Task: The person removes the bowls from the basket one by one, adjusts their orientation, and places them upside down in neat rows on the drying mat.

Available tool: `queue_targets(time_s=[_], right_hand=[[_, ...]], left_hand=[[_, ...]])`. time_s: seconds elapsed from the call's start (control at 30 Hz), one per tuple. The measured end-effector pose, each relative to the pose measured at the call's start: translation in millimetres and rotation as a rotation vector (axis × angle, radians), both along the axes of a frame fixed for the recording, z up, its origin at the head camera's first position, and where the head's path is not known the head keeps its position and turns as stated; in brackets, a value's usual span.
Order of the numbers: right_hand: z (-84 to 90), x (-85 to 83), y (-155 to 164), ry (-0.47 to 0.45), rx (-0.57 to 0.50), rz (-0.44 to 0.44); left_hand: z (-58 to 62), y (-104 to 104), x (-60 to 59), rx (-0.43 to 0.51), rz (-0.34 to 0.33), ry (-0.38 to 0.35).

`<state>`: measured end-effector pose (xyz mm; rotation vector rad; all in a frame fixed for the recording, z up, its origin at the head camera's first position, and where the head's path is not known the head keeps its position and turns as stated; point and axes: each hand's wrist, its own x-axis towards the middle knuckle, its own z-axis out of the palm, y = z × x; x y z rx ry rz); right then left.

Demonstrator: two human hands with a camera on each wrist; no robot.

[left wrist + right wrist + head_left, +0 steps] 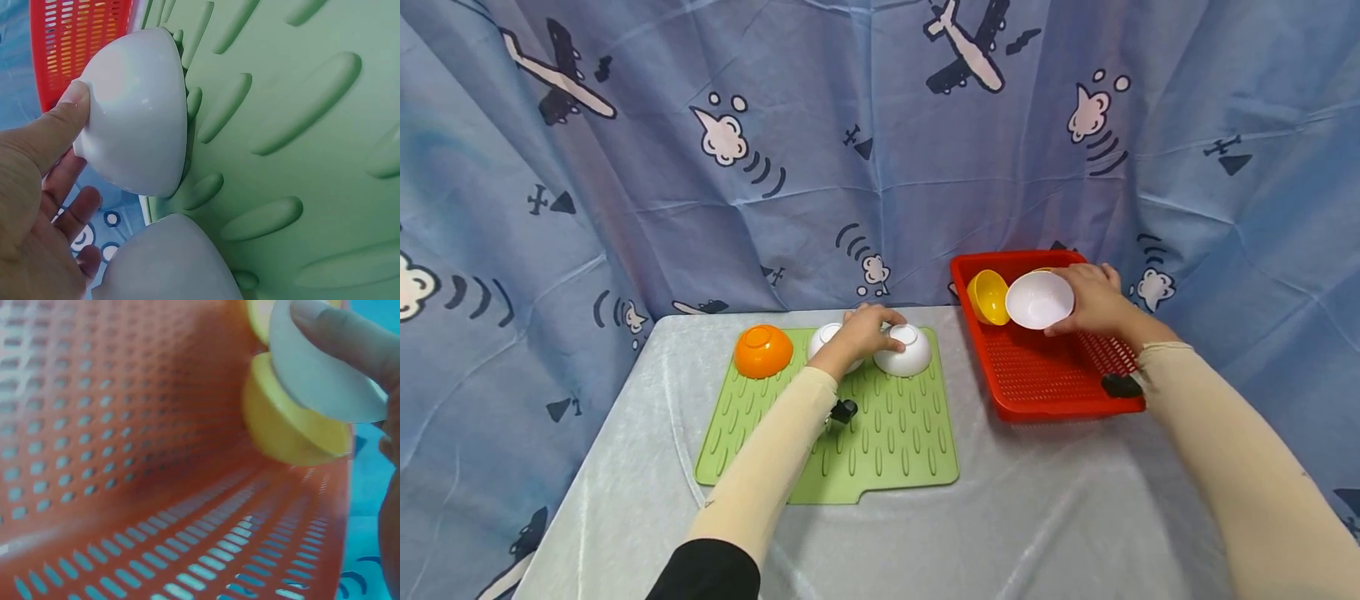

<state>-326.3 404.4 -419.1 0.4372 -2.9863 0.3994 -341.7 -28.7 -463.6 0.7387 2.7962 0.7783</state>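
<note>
here, left fingers pinch a white bowl; right fingers hold another beside a red basket's yellow bowl.

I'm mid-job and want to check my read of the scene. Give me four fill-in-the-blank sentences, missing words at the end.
1. The left hand grips a bowl whose colour is ____.
2. The right hand holds a white bowl at the ____-coloured basket.
3. On the mat, the orange bowl has its opening facing ____.
4. In the head view, the basket's bowl just left of the right hand's is ____.

Missing words: white; red; down; yellow.
</note>
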Motion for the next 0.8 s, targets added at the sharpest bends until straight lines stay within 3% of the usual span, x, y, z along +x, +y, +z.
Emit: queue_targets(time_s=[0.47, 0.63, 0.8], right_hand=[[51.5, 41.7, -29, 0.058, -0.242, -0.093], [66.6, 68.8, -63, 0.036, -0.364, -0.122], [68.2, 101.3, -97, -0.031, -0.519, -0.125]], left_hand=[[0.9, 1, 1.0, 0.004, 0.000, -0.012], [2.6, -1, 2.1, -0.004, -0.008, 0.002], [5.0, 2, 1.8, 0.004, -0.007, 0.004]])
